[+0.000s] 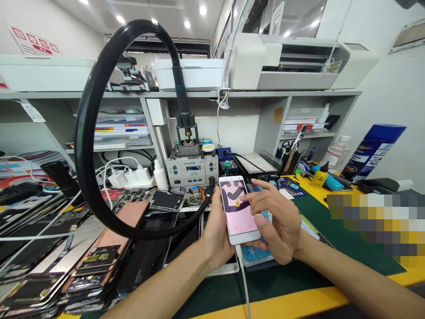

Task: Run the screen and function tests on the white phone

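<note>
A white smartphone [243, 223] stands tilted toward me in the middle of the head view. My left hand [217, 230] grips it from the left and behind, with the thumb along its edge. Its lit pink screen shows a dark winding track and a small yellow round face. Over the screen's right side is my right hand [279, 221], fingers bent and apart, with a fingertip at the screen near the face. It grips nothing. A white charging cable [243, 270] runs down from the phone's lower edge. Behind the phone, a blue clear-lidded box [254, 257] is partly hidden.
A thick black hose [83, 128] loops up from the rework station [189, 170]. Stacked phone parts [133, 212] crowd the left side. A white power strip [141, 177] stands behind them. At right are a yellow bottle [319, 177] and a blue spray can [372, 153].
</note>
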`<state>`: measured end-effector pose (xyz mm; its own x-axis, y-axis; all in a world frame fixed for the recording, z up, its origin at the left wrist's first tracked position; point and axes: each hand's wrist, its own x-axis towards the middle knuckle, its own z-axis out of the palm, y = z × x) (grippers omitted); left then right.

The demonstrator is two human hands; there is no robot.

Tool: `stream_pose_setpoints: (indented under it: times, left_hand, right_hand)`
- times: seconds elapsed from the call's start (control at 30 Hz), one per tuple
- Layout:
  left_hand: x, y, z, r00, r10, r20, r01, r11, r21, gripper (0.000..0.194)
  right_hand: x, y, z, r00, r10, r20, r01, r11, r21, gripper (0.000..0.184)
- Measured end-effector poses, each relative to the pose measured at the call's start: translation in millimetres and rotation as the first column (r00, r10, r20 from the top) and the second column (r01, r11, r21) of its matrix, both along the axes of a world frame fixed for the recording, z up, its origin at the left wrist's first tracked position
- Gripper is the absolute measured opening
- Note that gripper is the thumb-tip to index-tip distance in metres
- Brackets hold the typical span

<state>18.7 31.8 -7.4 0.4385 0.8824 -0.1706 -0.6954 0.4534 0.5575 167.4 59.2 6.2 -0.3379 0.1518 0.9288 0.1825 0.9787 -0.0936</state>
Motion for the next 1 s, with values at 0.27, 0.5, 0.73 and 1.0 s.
stream_pose_setpoints:
  times: [0.27,0.5,0.73,1.0]
  left_hand:
    - [0.5,0.4,-2.9,1.0,0.003,0.026,-0.003,1.0,0.011,0.063]
    - [1.0,-1.5,0.7,1.0,-0.018,0.003,0.017,0.999,0.041,0.071]
    - [1.4,-0.2,-0.3,0.999,-0.006,0.037,0.004,0.999,0.041,0.063]
    - [0.7,-0.8,1.3,0.999,-0.014,0.04,0.013,0.999,0.029,0.069]
  right_hand:
    - [-0.7,-0.2,-0.1,1.0,0.009,0.02,-0.009,1.0,-0.004,0.009]
    - [-1.1,-3.4,3.3,0.998,0.038,0.052,-0.038,0.999,-0.007,0.009]
    - [-1.1,-0.2,0.6,0.999,0.01,0.033,-0.01,1.0,-0.001,0.009]
    - [1.7,-0.4,-0.6,1.0,0.001,0.027,-0.001,1.0,-0.005,0.007]
